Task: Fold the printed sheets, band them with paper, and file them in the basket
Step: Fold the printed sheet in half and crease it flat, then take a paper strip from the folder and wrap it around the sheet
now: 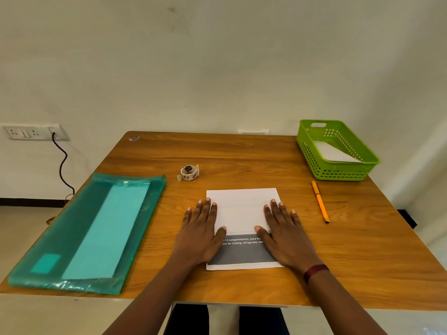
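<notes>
A printed sheet (242, 213) lies on the wooden table in front of me, its far part folded down over the grey printed panel. My left hand (200, 230) presses flat on the sheet's left edge with straight fingers. My right hand (285, 233) presses flat on the right edge the same way. A green plastic basket (312, 155) stands at the far right corner with a white folded paper (336, 153) inside it.
A teal plastic folder (79, 213) with light teal paper strips inside lies at the left. A small roll of printed tape (189, 172) sits beyond the sheet. An orange pen (319, 201) lies to the right. A wall socket with a black cable is at the far left.
</notes>
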Available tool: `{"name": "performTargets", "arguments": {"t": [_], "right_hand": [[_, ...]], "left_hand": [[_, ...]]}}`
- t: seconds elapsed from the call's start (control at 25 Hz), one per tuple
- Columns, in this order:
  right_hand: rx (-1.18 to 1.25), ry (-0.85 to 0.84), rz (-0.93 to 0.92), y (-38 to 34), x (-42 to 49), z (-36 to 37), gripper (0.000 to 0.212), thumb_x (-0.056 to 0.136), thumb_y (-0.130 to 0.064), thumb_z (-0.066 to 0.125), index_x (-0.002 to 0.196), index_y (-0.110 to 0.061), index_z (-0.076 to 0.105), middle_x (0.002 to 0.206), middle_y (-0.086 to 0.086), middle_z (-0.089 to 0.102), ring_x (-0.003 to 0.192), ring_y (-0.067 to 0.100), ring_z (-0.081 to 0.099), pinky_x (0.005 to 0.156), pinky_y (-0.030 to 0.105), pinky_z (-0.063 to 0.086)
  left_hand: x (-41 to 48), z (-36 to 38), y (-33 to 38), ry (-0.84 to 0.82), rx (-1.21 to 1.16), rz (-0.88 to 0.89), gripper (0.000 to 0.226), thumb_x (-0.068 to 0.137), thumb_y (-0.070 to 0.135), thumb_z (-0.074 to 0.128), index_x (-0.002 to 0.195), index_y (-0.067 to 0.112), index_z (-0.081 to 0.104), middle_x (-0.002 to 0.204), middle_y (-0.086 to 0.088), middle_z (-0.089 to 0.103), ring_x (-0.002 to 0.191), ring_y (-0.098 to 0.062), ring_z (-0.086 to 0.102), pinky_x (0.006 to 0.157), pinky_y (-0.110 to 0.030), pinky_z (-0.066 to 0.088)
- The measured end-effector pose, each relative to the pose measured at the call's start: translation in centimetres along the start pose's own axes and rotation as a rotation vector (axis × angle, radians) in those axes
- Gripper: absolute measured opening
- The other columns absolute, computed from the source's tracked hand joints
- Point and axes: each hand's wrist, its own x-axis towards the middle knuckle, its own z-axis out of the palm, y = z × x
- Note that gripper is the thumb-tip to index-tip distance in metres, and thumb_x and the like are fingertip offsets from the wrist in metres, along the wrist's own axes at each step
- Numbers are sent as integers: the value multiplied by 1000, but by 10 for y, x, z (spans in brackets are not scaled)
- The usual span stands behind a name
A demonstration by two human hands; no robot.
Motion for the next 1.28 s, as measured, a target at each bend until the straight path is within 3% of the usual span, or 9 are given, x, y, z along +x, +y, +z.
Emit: {"name": "performTargets", "arguments": {"t": [0.2,0.4,0.6,0.72,0.92,1.08,1.28], "right_hand": [[127,99,-33,-14,4,-15,84,86,-72,-1,155,-24,-1,161,-4,-12,147,14,-17,118,35,-10],[234,64,-290,-72,27,-47,78,87,-75,4,149,-31,-13,155,-13,-22,144,5,-22,119,28,-5],[196,-91,-531,-141,65,-50,74,96,-62,24,155,-23,1,162,-5,-7,149,9,-10,118,27,-1],[172,-162,-647,-183,92,-40,82,90,-69,13,155,-20,9,163,1,8,150,14,5,121,30,6],[189,-173,-723,-240,130,-21,64,101,-50,32,153,-14,19,161,6,21,148,18,17,121,33,18],[147,-198,-747,-275,149,-12,64,102,-49,33,154,-15,19,161,7,19,148,21,17,119,35,18],[149,-130,-756,-291,175,-8,59,102,-46,35,151,-13,28,157,9,28,144,24,25,117,37,22]], "left_hand": [[-7,-31,-18,91,-232,-68,71,99,57,24,156,22,1,163,0,-7,149,-16,-11,118,-34,-5],[-17,-72,-86,197,-269,-212,69,100,55,30,156,23,6,164,2,0,150,-16,-5,117,-33,-1],[-33,-77,-179,248,-257,-421,68,101,47,38,155,13,16,162,-9,16,150,-25,5,121,-43,8],[-45,-75,-221,250,-212,-520,69,98,50,37,152,8,25,157,-16,27,148,-33,16,119,-50,17],[-54,-73,-263,248,-97,-667,62,95,49,37,140,5,41,142,-19,47,131,-37,42,111,-58,29],[-54,-67,-276,277,-136,-760,46,98,44,38,127,9,48,124,-15,58,108,-30,55,98,-50,41],[-55,-50,-277,295,-145,-795,54,99,52,26,132,13,44,121,-12,56,100,-26,57,81,-42,47]]}}
